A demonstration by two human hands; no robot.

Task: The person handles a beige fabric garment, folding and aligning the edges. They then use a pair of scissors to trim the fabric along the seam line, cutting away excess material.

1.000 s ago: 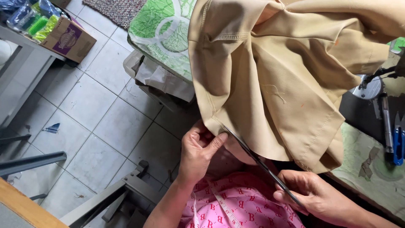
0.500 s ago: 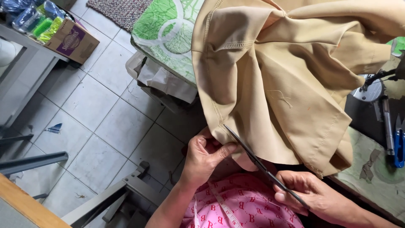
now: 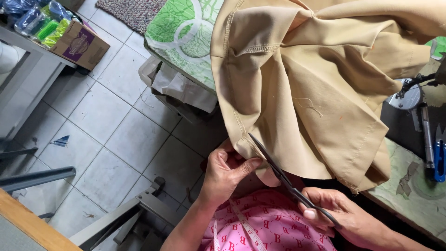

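The left hand is pinching the hem of a tan woven fabric garment taut, steadying it, while the right hand, closed on long black metal scissors, is setting the blades at that edge.

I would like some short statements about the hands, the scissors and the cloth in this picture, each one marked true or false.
1. The right hand holds black scissors. True.
2. The left hand rests flat on the floor. False: it pinches the lower edge of the tan fabric.
3. The scissor tips point toward the fabric's stitched edge. True.
4. The fabric is bright blue. False: it is tan.
5. A cardboard box sits at the upper left of the picture. True.
6. The person's lap is covered by plain white cloth. False: it is pink patterned cloth.
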